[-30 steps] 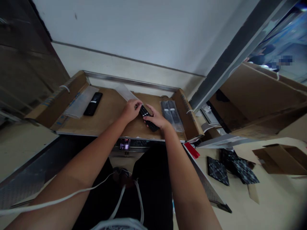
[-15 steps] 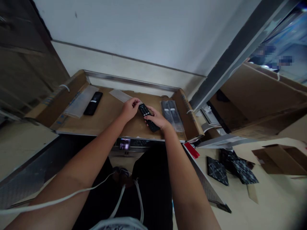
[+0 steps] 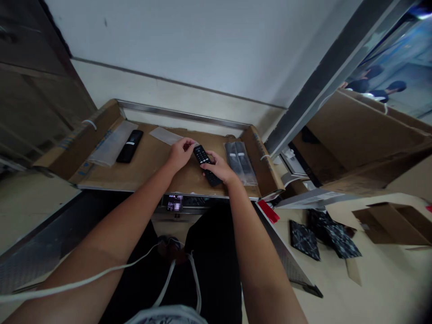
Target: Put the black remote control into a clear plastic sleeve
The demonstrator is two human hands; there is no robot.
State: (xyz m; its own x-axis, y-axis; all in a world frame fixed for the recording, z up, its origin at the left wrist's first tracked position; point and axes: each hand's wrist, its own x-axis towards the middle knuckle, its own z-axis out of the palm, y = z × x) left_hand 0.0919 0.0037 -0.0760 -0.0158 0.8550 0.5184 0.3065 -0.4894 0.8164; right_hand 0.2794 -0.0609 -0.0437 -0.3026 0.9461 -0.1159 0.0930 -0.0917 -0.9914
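A black remote control (image 3: 203, 156), buttons facing up, is gripped in my right hand (image 3: 218, 167) with the thumb across its face. My left hand (image 3: 181, 152) pinches the near end of a clear plastic sleeve (image 3: 165, 135) beside the remote's top end. The rest of that sleeve lies flat behind my fingers. On the left, another black remote (image 3: 130, 146) with a white label lies beside a stack of clear sleeves (image 3: 113, 145). To the right of my hands, two bagged remotes (image 3: 240, 162) rest side by side.
Cardboard lines the workbench (image 3: 148, 175), with raised sides left and right. A lit screen (image 3: 174, 203) sits under its front edge. At right are a large carton (image 3: 364, 144), a red strip (image 3: 268, 211) and dark patterned packets (image 3: 304, 240) on the floor. People are visible beyond.
The left hand and the sleeve have shifted very slightly left. The remote stays in my right hand; the whole view has drifted a little.
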